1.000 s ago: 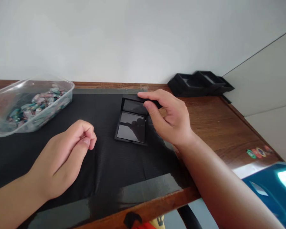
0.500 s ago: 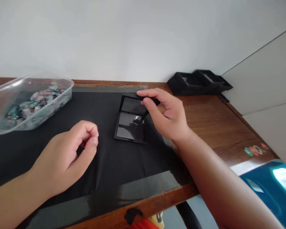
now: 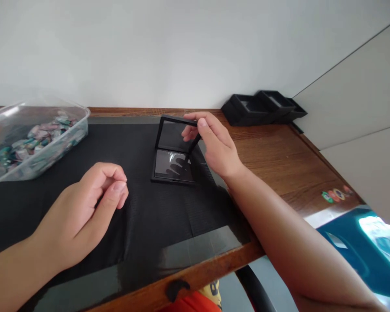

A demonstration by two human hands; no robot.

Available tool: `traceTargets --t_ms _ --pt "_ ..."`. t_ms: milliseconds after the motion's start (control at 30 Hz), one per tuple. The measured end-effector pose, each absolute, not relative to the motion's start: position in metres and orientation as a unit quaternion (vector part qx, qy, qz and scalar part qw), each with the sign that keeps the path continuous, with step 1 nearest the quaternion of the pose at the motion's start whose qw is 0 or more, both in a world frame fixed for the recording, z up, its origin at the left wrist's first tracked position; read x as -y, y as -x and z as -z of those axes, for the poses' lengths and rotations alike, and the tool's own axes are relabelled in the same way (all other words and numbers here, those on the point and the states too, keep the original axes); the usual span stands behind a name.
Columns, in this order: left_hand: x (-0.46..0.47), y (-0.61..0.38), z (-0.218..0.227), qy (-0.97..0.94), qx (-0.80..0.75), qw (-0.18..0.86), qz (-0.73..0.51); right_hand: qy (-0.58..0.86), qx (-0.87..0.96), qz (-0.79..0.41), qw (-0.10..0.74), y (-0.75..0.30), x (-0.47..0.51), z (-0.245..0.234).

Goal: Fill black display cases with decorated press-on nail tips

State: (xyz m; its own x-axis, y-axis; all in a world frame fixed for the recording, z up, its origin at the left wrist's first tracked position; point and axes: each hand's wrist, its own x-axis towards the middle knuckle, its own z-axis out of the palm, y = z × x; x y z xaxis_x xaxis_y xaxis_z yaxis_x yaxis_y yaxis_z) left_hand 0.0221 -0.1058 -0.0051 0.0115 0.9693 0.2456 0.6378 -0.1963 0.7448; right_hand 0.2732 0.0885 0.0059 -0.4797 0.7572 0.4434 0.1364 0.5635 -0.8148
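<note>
A flat black hinged case (image 3: 173, 172) stands on the black table covering, its lid (image 3: 175, 135) raised and leaning back. The lid is a black frame around a clear window, and the base has a shiny surface that reflects fingers. My right hand (image 3: 216, 141) grips the lid's upper right corner, thumb on the near side and fingers behind, partly seen through the window. My left hand (image 3: 91, 203) hovers over the covering to the left of the case, fingers curled and thumb against them. Nothing shows between those fingers.
A clear plastic tub (image 3: 84, 119) with many small wrapped pieces (image 3: 32, 143) is at the left. Stacked black trays (image 3: 263, 108) sit by the wall at the back right. Round stickers (image 3: 336, 195) mark the wooden tabletop (image 3: 273, 151). A blue plastic object (image 3: 354, 247) is beyond the right edge.
My right hand has closed around the lid's corner, and the lid now stands higher and more upright. My left hand stays curled. The view has shifted slightly to the right.
</note>
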Motion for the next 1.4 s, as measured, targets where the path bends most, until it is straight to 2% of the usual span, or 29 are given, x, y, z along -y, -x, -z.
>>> traceTargets --t_ms 200,500,700,867,1067,1200,1400 --pt "0.113 -0.035 -0.007 -0.617 -0.645 0.246 -0.378 0.226 0.785 -0.401 0.415 -0.269 -0.082 -0.006" --pt "0.113 -0.032 -0.006 -0.621 -0.636 0.276 -0.366 0.225 0.831 -0.351 0.368 -0.267 -0.060 -0.016" --pt "0.109 -0.027 0.001 -0.641 -0.627 0.276 -0.348 0.239 0.836 -0.322 0.375 -0.267 -0.056 -0.019" --pt "0.102 -0.023 0.010 -0.676 -0.592 0.213 -0.384 0.250 0.829 -0.339 0.367 -0.265 -0.055 -0.020" --pt "0.100 -0.028 0.015 -0.795 -0.524 0.098 -0.291 0.233 0.827 -0.354 0.370 -0.265 -0.054 -0.022" --pt "0.101 -0.030 0.017 -0.820 -0.503 0.084 -0.258 0.239 0.817 -0.361 0.381 -0.264 -0.059 -0.018" --pt "0.101 -0.031 0.019 -0.819 -0.497 0.086 -0.272 0.279 0.767 -0.407 0.410 -0.258 -0.078 -0.005"
